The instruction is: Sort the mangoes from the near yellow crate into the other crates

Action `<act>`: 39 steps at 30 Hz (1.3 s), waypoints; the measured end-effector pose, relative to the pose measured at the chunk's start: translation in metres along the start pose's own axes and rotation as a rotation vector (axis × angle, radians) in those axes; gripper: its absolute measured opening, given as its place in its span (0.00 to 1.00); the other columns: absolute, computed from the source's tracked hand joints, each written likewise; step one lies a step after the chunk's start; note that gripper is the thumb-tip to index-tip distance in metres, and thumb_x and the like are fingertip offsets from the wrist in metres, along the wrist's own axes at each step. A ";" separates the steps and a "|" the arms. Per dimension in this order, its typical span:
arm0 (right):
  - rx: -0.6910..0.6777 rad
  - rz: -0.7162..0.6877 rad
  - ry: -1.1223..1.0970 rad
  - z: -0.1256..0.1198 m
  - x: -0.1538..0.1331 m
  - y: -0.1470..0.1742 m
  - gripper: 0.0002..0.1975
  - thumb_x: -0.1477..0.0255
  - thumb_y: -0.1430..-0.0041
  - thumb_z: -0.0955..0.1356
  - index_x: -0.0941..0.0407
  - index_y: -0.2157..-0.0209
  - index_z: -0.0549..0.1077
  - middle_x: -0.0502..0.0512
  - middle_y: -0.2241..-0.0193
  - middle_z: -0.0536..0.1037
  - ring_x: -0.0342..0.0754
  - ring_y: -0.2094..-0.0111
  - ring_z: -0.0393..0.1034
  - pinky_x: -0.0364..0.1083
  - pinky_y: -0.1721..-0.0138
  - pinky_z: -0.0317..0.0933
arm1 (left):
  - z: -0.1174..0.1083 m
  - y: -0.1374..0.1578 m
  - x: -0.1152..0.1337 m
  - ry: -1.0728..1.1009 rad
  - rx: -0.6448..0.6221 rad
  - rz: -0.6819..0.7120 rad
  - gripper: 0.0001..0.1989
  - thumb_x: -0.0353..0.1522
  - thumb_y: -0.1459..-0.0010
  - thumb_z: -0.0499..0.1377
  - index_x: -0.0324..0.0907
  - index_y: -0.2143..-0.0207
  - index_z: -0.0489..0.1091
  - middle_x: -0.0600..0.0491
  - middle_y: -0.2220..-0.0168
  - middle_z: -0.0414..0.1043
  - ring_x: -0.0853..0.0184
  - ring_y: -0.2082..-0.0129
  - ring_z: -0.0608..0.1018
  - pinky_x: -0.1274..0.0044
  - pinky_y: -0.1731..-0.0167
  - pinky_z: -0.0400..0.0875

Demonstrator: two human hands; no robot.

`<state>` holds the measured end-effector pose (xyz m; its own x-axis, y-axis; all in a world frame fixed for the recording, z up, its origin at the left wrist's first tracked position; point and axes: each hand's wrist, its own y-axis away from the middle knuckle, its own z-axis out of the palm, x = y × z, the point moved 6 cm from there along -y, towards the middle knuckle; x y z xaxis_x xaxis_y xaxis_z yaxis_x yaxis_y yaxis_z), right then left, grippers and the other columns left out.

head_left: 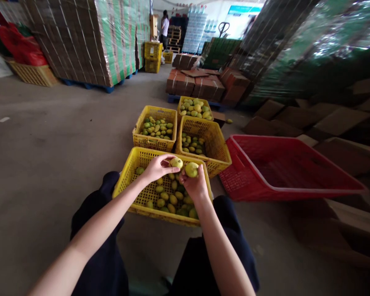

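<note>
My left hand (158,167) is closed around a pale yellow mango (176,163), with a dark spot on its top. Beside it, my right hand (195,183) grips a second yellow-green mango (191,169) between thumb and fingers. The two fruits are close together but apart. Both hands are above the far right part of a yellow plastic crate (132,207) between my knees. Several green and yellow mangoes (173,199) lie in it, mostly toward its right side, and one rests near its left wall.
Beyond stand three more yellow crates with mangoes: a left one (154,142), a right one (225,154) and a far one (181,100). A red basket (265,193) is at the right, by cardboard boxes (342,119). Wrapped pallet stacks (120,45) and a person (164,26) are farther back.
</note>
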<state>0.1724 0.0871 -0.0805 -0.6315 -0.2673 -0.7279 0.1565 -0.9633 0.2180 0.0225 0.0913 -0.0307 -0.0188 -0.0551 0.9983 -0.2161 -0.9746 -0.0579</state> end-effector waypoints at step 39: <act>0.266 -0.804 0.594 0.017 -0.034 0.042 0.25 0.70 0.53 0.76 0.50 0.54 0.68 0.52 0.55 0.74 0.50 0.53 0.72 0.53 0.49 0.68 | -0.002 0.012 0.029 -0.174 0.112 0.346 0.21 0.33 0.49 0.69 0.43 0.52 0.74 0.46 0.52 0.73 0.61 0.53 0.76 0.70 0.53 0.76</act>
<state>0.1878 0.0562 -0.0353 0.0122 0.4149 -0.9098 -0.3643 -0.8455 -0.3904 0.0172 0.0785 -0.0025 0.0958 -0.4108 0.9067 -0.1185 -0.9091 -0.3993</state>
